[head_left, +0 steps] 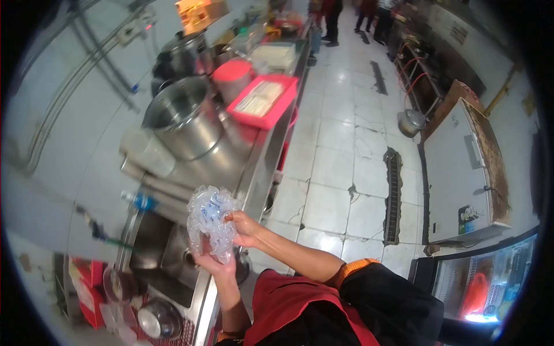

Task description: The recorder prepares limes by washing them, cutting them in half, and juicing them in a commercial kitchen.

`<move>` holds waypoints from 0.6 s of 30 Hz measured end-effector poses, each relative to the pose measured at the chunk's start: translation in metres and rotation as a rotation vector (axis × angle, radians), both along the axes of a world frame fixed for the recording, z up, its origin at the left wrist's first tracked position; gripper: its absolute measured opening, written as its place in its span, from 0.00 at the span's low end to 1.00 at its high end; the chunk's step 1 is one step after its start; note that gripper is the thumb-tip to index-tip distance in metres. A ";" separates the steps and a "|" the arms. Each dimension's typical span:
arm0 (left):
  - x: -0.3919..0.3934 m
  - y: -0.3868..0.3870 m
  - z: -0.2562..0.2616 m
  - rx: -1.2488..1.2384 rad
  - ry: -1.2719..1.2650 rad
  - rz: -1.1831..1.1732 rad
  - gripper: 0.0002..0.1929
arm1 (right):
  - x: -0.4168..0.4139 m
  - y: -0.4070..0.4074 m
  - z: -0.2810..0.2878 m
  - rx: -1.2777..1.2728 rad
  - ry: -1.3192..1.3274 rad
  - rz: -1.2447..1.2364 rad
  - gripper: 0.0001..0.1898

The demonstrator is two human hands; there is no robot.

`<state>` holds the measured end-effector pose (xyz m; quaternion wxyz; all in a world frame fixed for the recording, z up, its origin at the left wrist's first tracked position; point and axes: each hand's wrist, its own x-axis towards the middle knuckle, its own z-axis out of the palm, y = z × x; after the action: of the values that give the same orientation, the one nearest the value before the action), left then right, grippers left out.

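A crumpled clear plastic bag [213, 216] with blue print is held between both hands, above the edge of a stainless steel sink [173, 248]. My left hand [215, 261] grips the bag from below, near its lower end. At its right side my right hand [241, 227] pinches it between thumb and fingers. A bottle with a blue part [144, 201] lies at the sink's far rim. Beyond the sink, a large steel pot [186, 116] stands on the counter, with a translucent plastic container [149, 151] beside it.
A pink tray [277, 113] and a red-lidded container [233, 71] stand farther along the counter. Metal bowls [159, 319] are at lower left. A floor drain grate [392, 194] and a white chest freezer [454, 173] are to the right. Several people [332, 21] stand down the aisle.
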<state>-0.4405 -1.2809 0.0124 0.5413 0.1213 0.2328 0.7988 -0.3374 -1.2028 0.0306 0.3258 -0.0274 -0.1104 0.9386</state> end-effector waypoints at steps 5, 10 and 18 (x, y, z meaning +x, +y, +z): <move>0.135 0.135 -0.035 -0.091 -0.107 -0.195 0.20 | 0.113 0.123 -0.018 -0.051 0.118 -0.078 0.23; 0.258 0.322 -0.059 -0.035 -0.172 -0.503 0.18 | 0.264 0.271 -0.045 -0.028 0.003 -0.335 0.25; 0.539 0.623 -0.117 0.044 -0.427 -1.136 0.17 | 0.540 0.492 -0.045 -0.190 -0.358 -0.836 0.24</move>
<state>0.0988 -0.6579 -0.1044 0.9152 0.0749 0.0014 0.3961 0.2024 -0.7105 -0.0145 0.6481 -0.2609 -0.0581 0.7131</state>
